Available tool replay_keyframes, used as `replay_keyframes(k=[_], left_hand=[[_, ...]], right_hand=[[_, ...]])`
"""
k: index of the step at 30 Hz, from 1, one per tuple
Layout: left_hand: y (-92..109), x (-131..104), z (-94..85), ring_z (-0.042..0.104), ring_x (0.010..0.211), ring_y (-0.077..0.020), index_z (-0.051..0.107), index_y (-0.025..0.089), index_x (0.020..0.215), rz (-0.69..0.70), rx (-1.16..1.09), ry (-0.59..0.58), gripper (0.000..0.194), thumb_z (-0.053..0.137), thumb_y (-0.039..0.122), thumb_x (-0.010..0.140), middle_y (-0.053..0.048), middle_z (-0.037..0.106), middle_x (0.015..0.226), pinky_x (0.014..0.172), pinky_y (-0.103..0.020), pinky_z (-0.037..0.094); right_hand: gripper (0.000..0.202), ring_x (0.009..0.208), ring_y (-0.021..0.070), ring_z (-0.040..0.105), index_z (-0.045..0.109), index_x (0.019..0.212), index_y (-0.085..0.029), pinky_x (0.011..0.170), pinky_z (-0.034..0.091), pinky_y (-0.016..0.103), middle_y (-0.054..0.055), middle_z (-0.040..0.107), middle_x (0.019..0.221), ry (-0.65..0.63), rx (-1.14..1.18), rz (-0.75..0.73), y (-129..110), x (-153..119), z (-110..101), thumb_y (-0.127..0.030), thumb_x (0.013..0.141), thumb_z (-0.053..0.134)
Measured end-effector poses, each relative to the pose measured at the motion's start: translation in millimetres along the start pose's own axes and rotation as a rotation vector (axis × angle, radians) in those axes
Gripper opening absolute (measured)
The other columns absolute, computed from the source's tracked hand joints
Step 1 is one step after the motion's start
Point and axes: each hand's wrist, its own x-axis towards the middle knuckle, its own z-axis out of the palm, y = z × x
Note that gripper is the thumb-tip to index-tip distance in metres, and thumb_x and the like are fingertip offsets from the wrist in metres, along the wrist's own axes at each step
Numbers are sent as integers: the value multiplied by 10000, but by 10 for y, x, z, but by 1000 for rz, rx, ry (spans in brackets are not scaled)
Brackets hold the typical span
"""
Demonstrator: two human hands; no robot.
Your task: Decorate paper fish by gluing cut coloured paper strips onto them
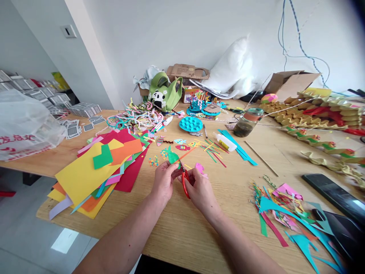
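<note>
Pinched in my left hand [164,180] is a green paper cutout [172,156] shaped like a fish, its tail end pointing up and away from me. My right hand [201,192] grips red-handled scissors [186,186], whose blades point at the cutout's right edge; whether they are biting into the paper I cannot tell. A pink paper fish [200,168] lies just beyond my right hand. Past the green cutout rest a red fish [183,147], a yellow fish [194,144] and small round paper dots [154,161]. Narrow paper strips [212,149] are scattered to their right.
Stacked coloured paper [82,167] covers the left side. Paper scraps [296,217] and a phone [333,194] lie at right. Farther back are a glue bottle [227,142], a glass jar [247,123], a blue plate [191,124] and a green panda bag [167,93].
</note>
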Motion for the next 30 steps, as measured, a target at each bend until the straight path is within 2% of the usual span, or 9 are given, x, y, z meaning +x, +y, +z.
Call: replay_keyframes(k=[11,17,20,24,27,30], left_hand=[[10,-3,8,671,635,-165,659,137,702,16,-1,-3,204,771,210,548,-48,721,703,688,-291,512],[15,10,1,672,629,-161,644,137,704,15,-5,-2,218,775,206,544,-45,719,699,677,-287,521],[42,29,-18,684,660,-171,644,131,729,-1,7,36,230,763,197,544,-65,726,713,699,-299,535],[115,75,-60,685,637,-176,618,133,714,-21,71,55,201,734,199,563,-89,724,695,661,-293,534],[157,109,-87,668,587,-168,607,133,692,-42,109,35,198,728,207,554,-90,713,654,608,-276,520],[168,128,-99,646,553,-150,616,130,703,-37,148,12,230,740,219,531,-68,698,619,571,-255,499]], right_hand=[[114,529,133,519,479,769,-209,538,345,235,-17,583,624,-1,-35,5,-7,2,-24,-279,822,552],[130,562,144,556,485,781,-211,553,361,235,-2,618,663,-24,-70,32,-12,10,-20,-312,843,538],[164,601,159,594,501,810,-210,568,374,242,17,649,696,-34,-196,72,-30,86,-186,-360,875,506],[253,744,234,667,564,894,-195,584,376,276,95,708,838,-61,-632,238,12,227,-616,-421,910,453],[282,858,296,681,608,973,-130,614,399,309,187,705,951,-123,-909,387,133,287,-869,-337,919,424],[311,909,316,676,644,1005,-91,653,428,328,218,697,985,-193,-984,473,268,290,-966,-285,909,421]])
